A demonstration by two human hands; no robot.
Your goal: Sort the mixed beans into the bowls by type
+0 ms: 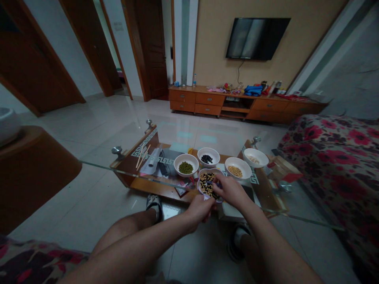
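A bowl with a pale purple rim (199, 191) stands at the table's near edge, filled with mixed black and yellow beans (206, 188). My left hand (199, 211) is closed on its near rim. Inside the bowl, my right hand (229, 190) pinches a thin bluish utensil (209, 182) over the beans; its exact kind is too small to tell. Around it stand a white bowl of green beans (185, 168), a bowl of black beans (206, 159), a bowl of yellow beans (235, 171) and, farther right, a bowl of pale whitish pieces (253, 159).
The bowls rest on a glass table (97, 157) with metal knobs. Chopsticks (143, 157) and papers show at its left. A cardboard box (281, 169) is at the right, beside a flowered sofa (334, 146). Beyond are a low cabinet (207, 108) and a television (257, 38).
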